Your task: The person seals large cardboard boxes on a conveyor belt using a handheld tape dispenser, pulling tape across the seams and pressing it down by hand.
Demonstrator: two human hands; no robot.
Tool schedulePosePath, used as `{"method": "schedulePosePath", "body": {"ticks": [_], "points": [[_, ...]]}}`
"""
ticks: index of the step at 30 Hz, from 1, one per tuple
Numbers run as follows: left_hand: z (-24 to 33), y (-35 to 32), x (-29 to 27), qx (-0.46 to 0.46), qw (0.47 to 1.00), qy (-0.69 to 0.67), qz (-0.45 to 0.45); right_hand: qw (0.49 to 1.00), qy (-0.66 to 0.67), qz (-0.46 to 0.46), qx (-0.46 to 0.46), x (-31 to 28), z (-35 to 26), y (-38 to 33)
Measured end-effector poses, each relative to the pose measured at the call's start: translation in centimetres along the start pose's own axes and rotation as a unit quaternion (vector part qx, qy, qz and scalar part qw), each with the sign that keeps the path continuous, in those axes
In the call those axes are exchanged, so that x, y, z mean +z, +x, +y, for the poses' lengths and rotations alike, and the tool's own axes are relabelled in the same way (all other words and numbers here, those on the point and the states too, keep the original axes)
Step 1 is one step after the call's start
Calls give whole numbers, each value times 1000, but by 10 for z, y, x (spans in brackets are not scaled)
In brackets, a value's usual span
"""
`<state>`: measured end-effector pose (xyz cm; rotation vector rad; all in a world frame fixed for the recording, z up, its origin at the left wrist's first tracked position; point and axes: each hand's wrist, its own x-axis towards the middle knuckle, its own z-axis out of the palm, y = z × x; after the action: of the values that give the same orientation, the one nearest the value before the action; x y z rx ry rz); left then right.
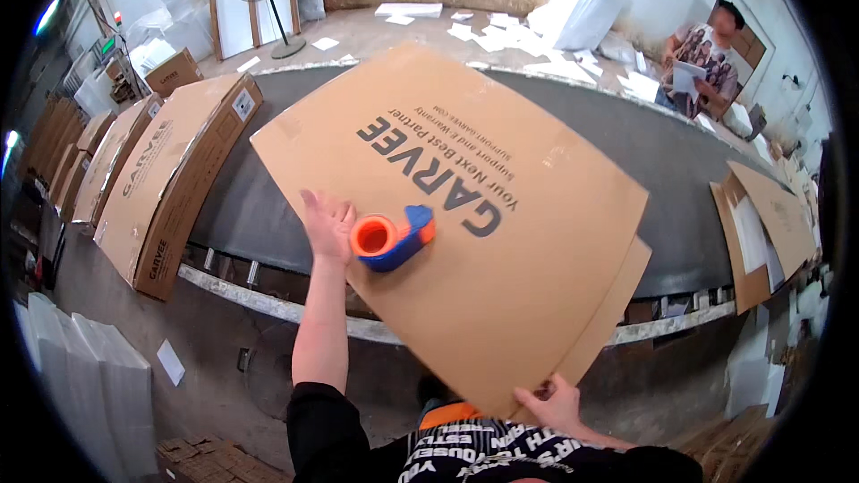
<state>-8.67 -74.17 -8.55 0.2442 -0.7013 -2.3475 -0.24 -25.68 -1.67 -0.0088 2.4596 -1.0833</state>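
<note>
A large flat brown carton (501,304) with dark print lies slantwise over the conveyor and reaches towards my body. Another cardboard layer shows along its right edge. My right hand (550,402) pinches the carton's near edge, thumb on top and the other fingers partly hidden. At the left edge, my left hand (328,225) has its fingers spread and its palm turned up against the board. Close beside that palm, an orange and blue tape dispenser (394,240) rests on the carton's face; no fingers are seen wrapped round it.
Beneath the carton runs a dark conveyor belt (662,161). Long closed cartons (179,161) stand on its left, and an open carton (768,224) on its right. A person (707,63) holds white sheets across the belt. White foam slabs (85,376) stand at lower left.
</note>
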Motion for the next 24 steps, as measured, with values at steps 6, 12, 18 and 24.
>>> {"method": "schedulePosePath", "body": {"ticks": [6,12,18,24], "points": [[30,-70,37,158,931,233,234,979,-26,45,-195,-84,2,138],[-75,-278,144,109,543,817,159,938,-234,190,-171,-209,-27,336],[-120,-297,122,-34,305,929,207,940,-309,130,-70,-195,-28,367],[-115,-291,155,-76,345,912,209,944,-282,143,-100,-214,6,372]]}}
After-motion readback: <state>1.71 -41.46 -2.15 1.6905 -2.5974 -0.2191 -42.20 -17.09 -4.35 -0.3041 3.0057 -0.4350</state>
